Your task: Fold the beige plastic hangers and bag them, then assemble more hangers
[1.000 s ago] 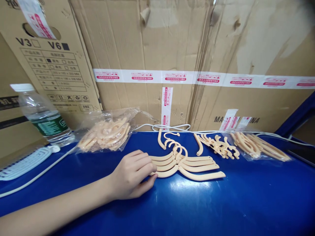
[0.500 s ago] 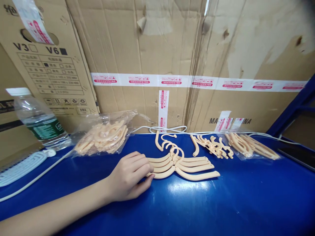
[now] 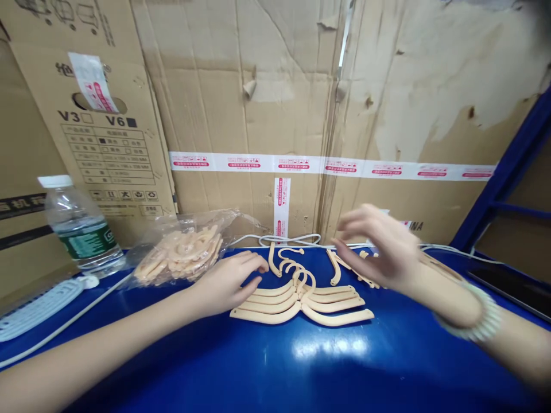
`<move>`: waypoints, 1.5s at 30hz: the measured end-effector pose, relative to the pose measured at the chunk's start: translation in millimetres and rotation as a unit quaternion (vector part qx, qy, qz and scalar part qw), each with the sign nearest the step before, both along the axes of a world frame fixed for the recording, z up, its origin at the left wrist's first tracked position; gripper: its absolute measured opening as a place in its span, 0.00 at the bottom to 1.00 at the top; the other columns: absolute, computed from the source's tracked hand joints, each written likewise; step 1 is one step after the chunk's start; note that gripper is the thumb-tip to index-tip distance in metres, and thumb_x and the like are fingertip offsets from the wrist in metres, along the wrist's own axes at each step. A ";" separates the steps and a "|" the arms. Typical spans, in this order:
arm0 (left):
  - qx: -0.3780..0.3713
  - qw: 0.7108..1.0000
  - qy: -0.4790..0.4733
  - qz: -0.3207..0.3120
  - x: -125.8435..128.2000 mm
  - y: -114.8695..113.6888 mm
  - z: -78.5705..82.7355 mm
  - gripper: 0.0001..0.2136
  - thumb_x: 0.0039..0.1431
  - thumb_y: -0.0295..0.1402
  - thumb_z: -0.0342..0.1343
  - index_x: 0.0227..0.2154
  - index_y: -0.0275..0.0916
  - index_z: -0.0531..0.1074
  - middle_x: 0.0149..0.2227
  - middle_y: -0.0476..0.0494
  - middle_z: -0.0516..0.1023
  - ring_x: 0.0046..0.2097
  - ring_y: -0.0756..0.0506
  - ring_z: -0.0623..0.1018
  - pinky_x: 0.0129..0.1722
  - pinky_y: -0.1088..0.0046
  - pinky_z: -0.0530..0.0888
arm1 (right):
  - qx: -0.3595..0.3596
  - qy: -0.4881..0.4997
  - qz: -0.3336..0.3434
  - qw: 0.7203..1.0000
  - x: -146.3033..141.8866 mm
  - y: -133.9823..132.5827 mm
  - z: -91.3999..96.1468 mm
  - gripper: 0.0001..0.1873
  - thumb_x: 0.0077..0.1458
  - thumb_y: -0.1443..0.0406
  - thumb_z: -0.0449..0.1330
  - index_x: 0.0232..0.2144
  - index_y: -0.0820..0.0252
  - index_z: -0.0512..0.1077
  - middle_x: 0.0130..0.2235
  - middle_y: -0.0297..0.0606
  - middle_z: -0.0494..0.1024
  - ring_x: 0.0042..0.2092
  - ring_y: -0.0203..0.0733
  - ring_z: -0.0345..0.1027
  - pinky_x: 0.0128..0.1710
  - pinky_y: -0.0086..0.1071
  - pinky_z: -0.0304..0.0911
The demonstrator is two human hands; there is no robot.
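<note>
The left hand [image 3: 228, 281] lay low on the table [image 3: 344, 367] just left of center, fingers loosely bent and not gripping anything. Its fingertips sat right at the left ends of the peach hangers [image 3: 301, 298], though it was hard to call whether they actually touched. Those hangers were laid flat in a neat overlapping row in the middle of the frame, hooks pointing toward the back.

The right hand [image 3: 379, 246] was up off the table at center right. It was pretty blurry, but spread open with the fingers pointing left and nothing in it. It hung over a loose pile of hanger pieces [image 3: 340, 269] just right of the row and covered most of it. There was a pale bead bracelet [image 3: 480, 321] on that wrist.

Further out, a clear plastic bag [image 3: 181, 255] stuffed with more of the same peach parts sat just left of the left hand. A water bottle [image 3: 80, 229] stood upright at the far left, with a white ribbed thing [image 3: 34, 304] lying in front of it. A white cable [image 3: 279, 238] ran along the back edge of the table. Taped cardboard boxes [image 3: 258, 115] filled the whole background, and a dark flat slab [image 3: 512, 284] lay at the right edge.
</note>
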State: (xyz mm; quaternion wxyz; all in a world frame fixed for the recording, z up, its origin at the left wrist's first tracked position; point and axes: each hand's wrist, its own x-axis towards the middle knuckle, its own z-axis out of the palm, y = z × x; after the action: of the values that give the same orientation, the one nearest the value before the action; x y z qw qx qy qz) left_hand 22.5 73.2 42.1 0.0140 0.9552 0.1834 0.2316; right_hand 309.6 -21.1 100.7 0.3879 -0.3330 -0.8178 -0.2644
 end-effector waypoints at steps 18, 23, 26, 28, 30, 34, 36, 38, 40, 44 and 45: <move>-0.022 0.995 0.102 0.001 20.5 33.0 -17.2 0.16 0.58 0.19 0.50 0.46 0.41 0.69 0.49 0.44 0.76 0.51 0.42 0.75 0.50 0.65 0.71 | -0.449 -0.050 -0.182 0.873 -11.3 129.0 -65.4 0.10 0.45 0.76 0.60 0.28 0.64 0.79 0.31 0.44 0.82 0.36 0.46 0.76 0.35 0.29 0.65; -0.013 0.996 0.090 -0.011 21.0 38.7 -22.2 0.13 0.60 0.18 0.48 0.43 0.40 0.70 0.45 0.44 0.76 0.49 0.43 0.74 0.48 0.67 0.70 | -0.521 0.084 -0.158 0.834 5.2 122.1 -55.4 0.04 0.42 0.72 0.63 0.25 0.63 0.77 0.21 0.33 0.76 0.22 0.35 0.68 0.19 0.24 0.60; -0.011 0.997 0.078 -0.024 21.7 40.1 -21.8 0.09 0.63 0.22 0.49 0.39 0.40 0.71 0.42 0.45 0.77 0.47 0.45 0.75 0.47 0.70 0.70 | -0.540 0.179 -0.132 0.812 12.8 117.1 -46.4 0.01 0.43 0.71 0.63 0.23 0.63 0.73 0.16 0.29 0.69 0.17 0.30 0.59 0.14 0.22 0.54; -0.009 0.997 0.068 -0.029 21.5 40.4 -20.8 0.06 0.64 0.25 0.50 0.37 0.40 0.71 0.40 0.46 0.77 0.44 0.46 0.75 0.45 0.71 0.70 | -0.541 0.243 -0.102 0.799 14.8 112.5 -40.0 0.04 0.46 0.69 0.62 0.23 0.62 0.69 0.15 0.28 0.66 0.16 0.29 0.57 0.13 0.21 0.53; -0.004 0.998 0.050 -0.028 20.6 39.6 -20.5 0.05 0.64 0.26 0.50 0.35 0.40 0.71 0.39 0.47 0.77 0.42 0.46 0.76 0.42 0.71 0.71 | -0.539 0.304 -0.060 0.783 13.4 104.8 -34.4 0.06 0.49 0.68 0.61 0.25 0.61 0.65 0.19 0.30 0.69 0.18 0.29 0.61 0.14 0.20 0.56; 0.003 1.000 -0.020 -0.004 16.5 29.4 -21.7 0.08 0.66 0.26 0.45 0.37 0.39 0.70 0.38 0.44 0.76 0.41 0.45 0.76 0.40 0.68 0.72 | -0.535 0.388 0.019 0.750 0.8 76.5 -31.2 0.09 0.54 0.63 0.59 0.31 0.59 0.61 0.32 0.38 0.77 0.26 0.31 0.70 0.19 0.21 0.63; 0.001 0.998 -0.059 0.003 13.6 17.5 -21.0 0.09 0.67 0.27 0.43 0.39 0.37 0.69 0.40 0.42 0.76 0.42 0.45 0.76 0.43 0.67 0.73 | -0.536 0.429 0.060 0.724 -9.2 57.7 -35.9 0.12 0.53 0.62 0.61 0.32 0.59 0.61 0.33 0.38 0.77 0.28 0.32 0.72 0.22 0.22 0.66; -0.012 0.995 -0.094 -0.007 11.0 1.6 -18.9 0.10 0.68 0.27 0.42 0.39 0.37 0.70 0.42 0.40 0.76 0.46 0.45 0.76 0.47 0.66 0.73 | -0.536 0.489 0.124 0.676 -20.9 38.3 -44.0 0.16 0.48 0.63 0.67 0.32 0.60 0.63 0.32 0.37 0.77 0.28 0.32 0.73 0.24 0.22 0.68; -0.062 0.986 -0.148 -0.032 9.4 -15.7 -16.7 0.10 0.67 0.27 0.44 0.37 0.37 0.72 0.44 0.39 0.77 0.48 0.45 0.76 0.49 0.65 0.73 | -0.534 0.522 0.175 0.642 -33.7 19.9 -53.3 0.18 0.43 0.64 0.71 0.32 0.61 0.65 0.32 0.35 0.77 0.28 0.32 0.73 0.25 0.22 0.69; -0.174 0.956 -0.237 -0.016 12.1 -44.1 -19.1 0.05 0.62 0.28 0.54 0.34 0.38 0.76 0.39 0.42 0.79 0.43 0.44 0.78 0.46 0.66 0.75 | -0.533 0.550 0.207 0.608 -57.6 -9.1 -70.5 0.18 0.42 0.64 0.72 0.30 0.61 0.66 0.32 0.33 0.78 0.30 0.33 0.75 0.29 0.25 0.71; -0.215 0.943 -0.256 -0.011 13.8 -49.0 -21.3 0.04 0.61 0.28 0.56 0.32 0.39 0.75 0.37 0.43 0.79 0.41 0.45 0.79 0.44 0.67 0.76 | -0.534 0.558 0.211 0.599 -62.2 -14.0 -74.2 0.18 0.42 0.64 0.72 0.30 0.60 0.66 0.31 0.32 0.78 0.30 0.34 0.75 0.30 0.25 0.71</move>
State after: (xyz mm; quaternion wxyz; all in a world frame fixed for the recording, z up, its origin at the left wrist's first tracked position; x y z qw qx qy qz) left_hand 36.2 24.3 20.7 0.2677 0.8402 0.2088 0.4229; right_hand 247.4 -35.1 26.5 0.5667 -0.3821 -0.4843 0.5462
